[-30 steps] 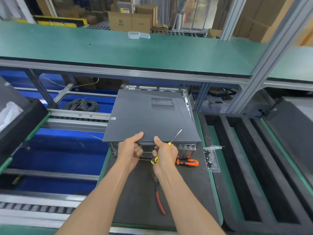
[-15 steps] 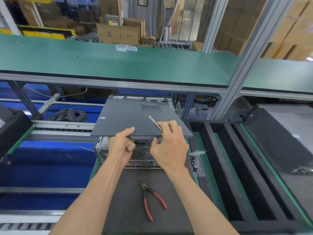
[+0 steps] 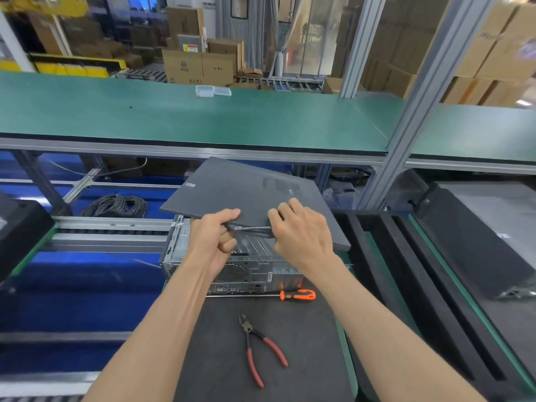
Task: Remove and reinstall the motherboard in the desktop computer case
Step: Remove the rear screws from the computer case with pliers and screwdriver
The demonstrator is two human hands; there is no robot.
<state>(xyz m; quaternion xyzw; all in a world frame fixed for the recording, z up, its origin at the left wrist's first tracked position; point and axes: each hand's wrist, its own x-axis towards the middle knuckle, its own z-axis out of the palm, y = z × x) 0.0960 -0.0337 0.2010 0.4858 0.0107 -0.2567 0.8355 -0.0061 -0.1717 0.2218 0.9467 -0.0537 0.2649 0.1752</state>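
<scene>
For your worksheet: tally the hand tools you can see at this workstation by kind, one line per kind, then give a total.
Screwdrivers: 2, an orange-handled screwdriver on the mat and a screwdriver held between the hands under the side panel
Red-handled pliers: 1
Total: 3

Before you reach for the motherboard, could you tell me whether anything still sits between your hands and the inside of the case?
Yes: the grey side panel, gripped by left hand and right hand, is lifted and tilted over the computer case, covering its opening.
</scene>
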